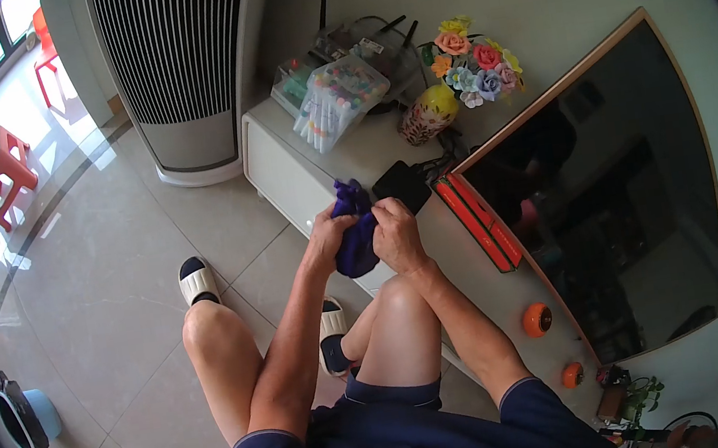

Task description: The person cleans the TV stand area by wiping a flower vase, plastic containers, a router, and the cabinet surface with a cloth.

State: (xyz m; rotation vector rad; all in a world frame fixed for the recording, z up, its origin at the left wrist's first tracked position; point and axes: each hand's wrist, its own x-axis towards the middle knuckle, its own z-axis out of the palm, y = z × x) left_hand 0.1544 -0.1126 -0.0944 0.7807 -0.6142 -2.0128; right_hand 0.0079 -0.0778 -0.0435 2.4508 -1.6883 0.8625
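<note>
A bunched purple cloth [356,247], gathered at its top and rounded below, hangs between my two hands above my knees. My left hand [325,236] grips its left side, fingers closed around the fabric. On the other side, my right hand [398,235] pinches the cloth near its upper right edge. Whether it is a pouch or a plain piece of cloth, I cannot tell. Just beyond my right hand, a flat black box [402,186] lies on the low white cabinet [281,172].
A bag of colourful-capped pens [334,105], a flower vase [429,115], a red box [481,224] and orange round ornaments [537,320] stand along the cabinet beside a television [619,199]. Leftward are a tall air unit [189,142], a red stool [3,175] and a bin [42,415].
</note>
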